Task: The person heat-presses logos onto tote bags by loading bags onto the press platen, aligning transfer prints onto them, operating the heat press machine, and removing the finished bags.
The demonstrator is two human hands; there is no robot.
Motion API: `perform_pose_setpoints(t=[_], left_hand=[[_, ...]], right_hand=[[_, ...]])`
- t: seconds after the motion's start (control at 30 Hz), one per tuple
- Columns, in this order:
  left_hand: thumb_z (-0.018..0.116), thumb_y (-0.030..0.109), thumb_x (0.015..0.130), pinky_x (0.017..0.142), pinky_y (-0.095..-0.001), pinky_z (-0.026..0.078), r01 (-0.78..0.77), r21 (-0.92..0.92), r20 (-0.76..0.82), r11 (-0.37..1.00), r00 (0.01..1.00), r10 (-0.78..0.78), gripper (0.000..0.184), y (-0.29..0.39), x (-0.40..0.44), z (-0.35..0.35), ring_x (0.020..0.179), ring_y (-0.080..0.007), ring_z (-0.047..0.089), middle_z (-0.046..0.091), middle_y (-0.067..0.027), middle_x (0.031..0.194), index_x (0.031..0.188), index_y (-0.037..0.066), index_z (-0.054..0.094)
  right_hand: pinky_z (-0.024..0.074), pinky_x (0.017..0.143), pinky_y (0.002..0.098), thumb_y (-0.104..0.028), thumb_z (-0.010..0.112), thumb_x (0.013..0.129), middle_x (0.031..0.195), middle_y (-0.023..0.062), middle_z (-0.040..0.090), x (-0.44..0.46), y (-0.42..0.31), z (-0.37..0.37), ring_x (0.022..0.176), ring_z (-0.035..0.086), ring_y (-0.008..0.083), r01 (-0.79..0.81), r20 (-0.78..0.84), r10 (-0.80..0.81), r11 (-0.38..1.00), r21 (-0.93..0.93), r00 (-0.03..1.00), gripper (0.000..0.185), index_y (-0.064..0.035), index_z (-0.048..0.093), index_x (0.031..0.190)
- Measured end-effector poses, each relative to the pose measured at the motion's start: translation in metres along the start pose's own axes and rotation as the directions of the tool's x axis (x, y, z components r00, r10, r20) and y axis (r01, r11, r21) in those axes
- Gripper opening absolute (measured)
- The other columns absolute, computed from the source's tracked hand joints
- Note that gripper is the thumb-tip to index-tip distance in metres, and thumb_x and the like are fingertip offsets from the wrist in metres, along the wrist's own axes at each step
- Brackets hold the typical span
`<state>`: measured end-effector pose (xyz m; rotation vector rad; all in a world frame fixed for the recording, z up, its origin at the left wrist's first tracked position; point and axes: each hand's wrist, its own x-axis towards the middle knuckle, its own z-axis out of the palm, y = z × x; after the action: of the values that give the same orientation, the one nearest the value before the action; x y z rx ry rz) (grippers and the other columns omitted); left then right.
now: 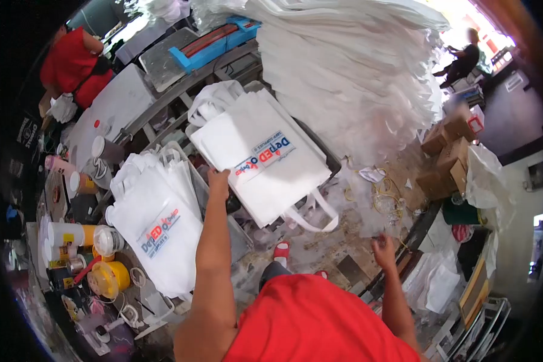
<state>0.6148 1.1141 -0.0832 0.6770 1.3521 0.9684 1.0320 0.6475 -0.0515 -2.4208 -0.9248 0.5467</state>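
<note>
A stack of white tote bags (223,142) with a red and blue printed logo lies tilted on a crate in the middle. My left hand (218,179) is closed at the left edge of the top bag, and its fingertips are partly hidden. One white handle loop (320,217) hangs off the stack's lower end. Out to the right, low over the floor, my right hand (382,247) has its fingers curled together. Whether it holds something thin and clear cannot be made out. A second pile of printed white tote bags (174,256) rests left of my forearm.
A large heap of white material (344,66) fills the back. Cardboard boxes (449,166) and yellow cord (392,196) lie at right. Tubs and a yellow bucket (110,279) crowd the left. A person in red (75,63) is back left; another person (464,63) is far right.
</note>
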Motion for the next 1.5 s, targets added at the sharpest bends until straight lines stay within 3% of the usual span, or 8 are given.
perform_pose_setpoints(t=[0.03, 0.23, 0.47, 0.57, 0.83, 1.07, 1.27, 1.5], left_hand=[[0.067, 0.002, 0.079, 0.105, -0.0371, 0.042, -0.049, 0.023, -0.058, 0.999, 0.997, 0.050, 0.080, -0.006, -0.006, 0.003, 0.122, -0.0302, 0.055, 0.050, -0.0211, 0.135, 0.147, -0.003, 0.025], [0.059, -0.006, 0.073, 0.100, -0.0360, 0.046, -0.234, 0.107, -0.142, 0.966, 0.958, 0.248, 0.084, -0.027, -0.001, 0.017, 0.120, -0.0289, 0.055, 0.049, -0.0216, 0.134, 0.149, 0.000, 0.023], [0.065, 0.009, 0.076, 0.102, -0.0436, 0.045, -0.184, 0.321, -0.226, 0.929, 0.938, 0.264, 0.084, 0.000, 0.022, 0.022, 0.116, -0.0363, 0.057, 0.052, -0.0270, 0.132, 0.150, -0.004, 0.027], [0.073, 0.026, 0.076, 0.111, -0.0515, 0.034, -0.462, 0.812, 0.082, 0.356, 0.695, 0.715, 0.083, -0.002, -0.035, 0.003, 0.129, -0.0445, 0.043, 0.047, -0.0289, 0.136, 0.144, -0.006, 0.037], [0.082, 0.034, 0.069, 0.110, -0.0581, 0.033, -0.638, 0.738, 0.674, -0.221, 0.676, 0.298, 0.085, 0.002, -0.141, -0.004, 0.133, -0.0385, 0.043, 0.045, -0.0191, 0.144, 0.142, 0.009, 0.046], [0.079, 0.038, 0.073, 0.115, -0.0618, 0.025, -0.586, 0.809, 0.569, -0.048, 0.760, 0.315, 0.091, -0.038, -0.062, -0.015, 0.132, -0.0357, 0.045, 0.056, -0.0166, 0.130, 0.148, 0.009, 0.038], [0.088, 0.034, 0.062, 0.114, -0.0639, 0.025, -0.395, 0.900, 0.395, -0.187, 0.918, -0.038, 0.098, 0.012, -0.122, -0.056, 0.139, -0.0363, 0.037, 0.045, -0.0130, 0.145, 0.147, 0.020, 0.042], [0.075, 0.023, 0.074, 0.100, -0.0459, 0.046, -0.602, 0.721, 0.328, 0.342, 0.732, 0.597, 0.078, 0.063, -0.181, -0.106, 0.116, -0.0410, 0.054, 0.052, -0.0211, 0.128, 0.143, 0.009, 0.043]], right_hand=[[0.0521, 0.087, 0.0376, -0.022, 0.073, 0.086, 0.109, 0.0177, 0.067, -0.029, 0.062, 0.014, 0.100, 0.066, 0.0279, 0.170, -0.112, -0.178, 0.982, -0.080, 0.978, 0.050, 0.0034, 0.057, 0.126], [0.0506, 0.092, 0.0440, -0.027, 0.072, 0.078, 0.115, 0.0283, 0.066, -0.199, 0.181, 0.019, 0.107, 0.064, 0.0414, -0.580, 0.096, 0.597, 0.799, -0.161, 0.796, 0.060, 0.0057, 0.058, 0.126], [0.0519, 0.089, 0.0416, -0.027, 0.072, 0.079, 0.108, 0.0235, 0.068, -0.225, 0.254, 0.043, 0.102, 0.066, 0.0364, -0.691, 0.042, 0.692, 0.722, -0.024, 0.721, 0.061, 0.0042, 0.055, 0.128], [0.0534, 0.078, 0.0383, -0.024, 0.073, 0.080, 0.106, 0.0189, 0.068, -0.198, 0.237, 0.046, 0.091, 0.067, 0.0283, -0.626, -0.032, 0.637, 0.765, 0.150, 0.771, 0.057, 0.0024, 0.055, 0.128], [0.0558, 0.076, 0.0348, -0.020, 0.073, 0.083, 0.108, 0.0145, 0.069, -0.185, 0.219, 0.063, 0.088, 0.066, 0.0215, -0.504, 0.036, 0.503, 0.863, 0.032, 0.863, 0.052, -0.0008, 0.055, 0.129], [0.0531, 0.090, 0.0363, -0.024, 0.076, 0.080, 0.117, 0.0167, 0.068, -0.186, 0.187, 0.032, 0.103, 0.066, 0.0249, -0.605, 0.089, 0.599, 0.777, 0.175, 0.796, 0.052, -0.0017, 0.061, 0.124], [0.0495, 0.061, 0.0377, -0.021, 0.071, 0.089, 0.099, 0.0125, 0.067, -0.169, 0.216, 0.025, 0.072, 0.060, 0.0227, -0.534, 0.147, 0.523, 0.844, 0.052, 0.840, 0.050, -0.0010, 0.053, 0.131], [0.0478, 0.055, 0.0377, -0.022, 0.069, 0.091, 0.099, 0.0139, 0.067, -0.115, 0.173, 0.016, 0.069, 0.061, 0.0224, -0.523, 0.261, 0.516, 0.851, -0.048, 0.816, 0.049, -0.0019, 0.053, 0.132]])
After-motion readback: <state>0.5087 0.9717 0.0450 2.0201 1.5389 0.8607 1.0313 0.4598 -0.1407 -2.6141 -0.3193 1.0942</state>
